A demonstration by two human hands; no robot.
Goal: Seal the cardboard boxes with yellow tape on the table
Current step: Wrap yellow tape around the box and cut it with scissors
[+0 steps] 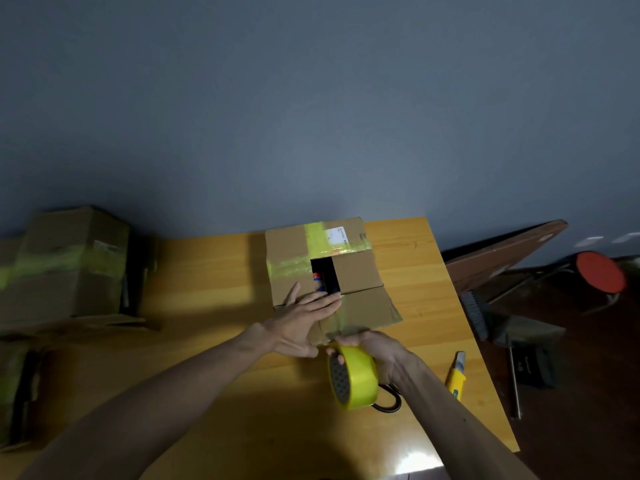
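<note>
A cardboard box (356, 271) stands on the wooden table (214, 341) near its far edge. Yellow tape strips cross its far half, and a dark gap shows between its flaps. My left hand (301, 320) lies flat with straight fingers on the box's near flap, pressing it down. My right hand (381, 355) grips a yellow tape roll (353, 375) at the box's near edge. A stretch of tape runs from the roll up onto the flap beside my left fingertips.
A yellow utility knife (457, 372) lies on the table to the right of the roll. A black scissors handle (389, 405) shows under my right wrist. Taped cardboard boxes (69, 265) stand at the left. A red stool (601, 277) and a broom are on the floor at the right.
</note>
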